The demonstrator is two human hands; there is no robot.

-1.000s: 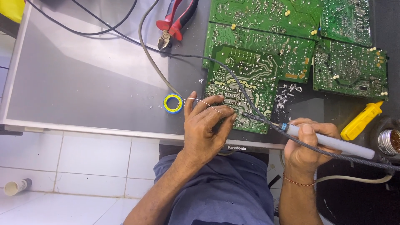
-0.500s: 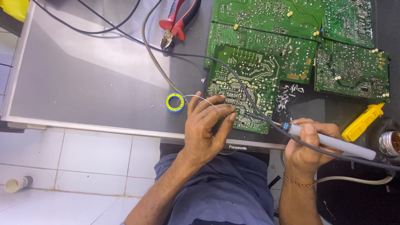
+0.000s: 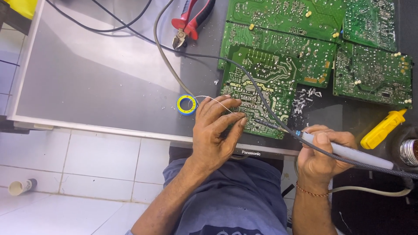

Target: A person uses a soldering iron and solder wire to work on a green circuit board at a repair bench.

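My right hand (image 3: 324,150) grips a grey soldering iron (image 3: 348,152), its tip resting on the near edge of a green circuit board (image 3: 261,87). My left hand (image 3: 215,130) pinches a thin solder wire (image 3: 213,99) with its fingertips, close to the iron's tip. The wire loops back to a small yellow and blue solder spool (image 3: 187,104) lying just left of that hand. The board lies solder side up on a grey flat panel (image 3: 96,78).
Several more green circuit boards (image 3: 370,69) lie at the back right. Red-handled cutters (image 3: 189,19) sit at the top centre, a yellow-handled tool (image 3: 383,128) at the right. Dark cables (image 3: 165,48) cross the panel. Small loose metal parts (image 3: 305,98) lie beside the board. White floor tiles (image 3: 87,165) lie below.
Both hands stay almost in place; the iron's tip and the solder wire remain at the board's near edge. The view has shifted slightly.
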